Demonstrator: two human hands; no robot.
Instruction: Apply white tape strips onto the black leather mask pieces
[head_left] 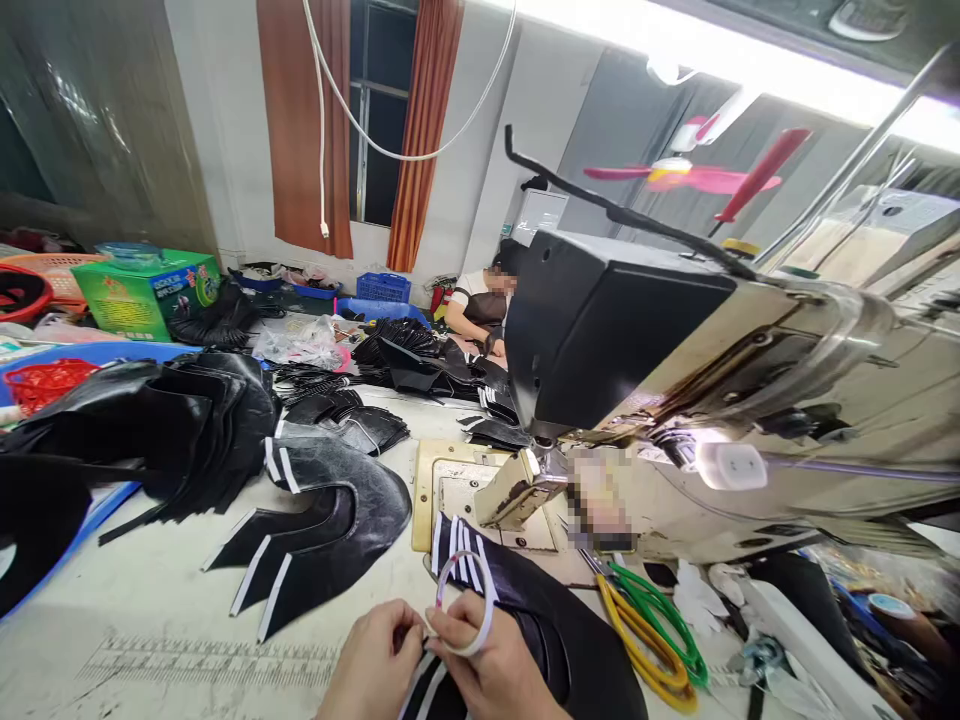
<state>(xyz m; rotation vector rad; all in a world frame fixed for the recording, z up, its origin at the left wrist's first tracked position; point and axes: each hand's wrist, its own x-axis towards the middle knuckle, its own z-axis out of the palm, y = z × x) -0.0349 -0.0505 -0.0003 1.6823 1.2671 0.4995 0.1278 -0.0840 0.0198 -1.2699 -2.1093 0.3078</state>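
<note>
A roll of narrow white tape (488, 610) stands upright in my right hand (487, 650), whose thumb and fingers pinch its lower left side. My left hand (379, 655) is closed just left of it, fingertips pressed together near the roll; what they hold is too small to make out. Both hands are above black curved pieces (577, 630) with white stripes along their ends. To the left, more black curved pieces with white strips (337, 520) lie fanned on the table (165, 600). The sewing machine (600, 330) stands beyond my right hand.
Scissors with green and yellow handles (652, 640) lie right of the black pieces. Stacks of black pieces (225, 420) and a blue tray (112, 352) are at left, a green box (146, 300) behind. Another person (480, 305) sits across the table. A printed ruler (210, 660) marks the front.
</note>
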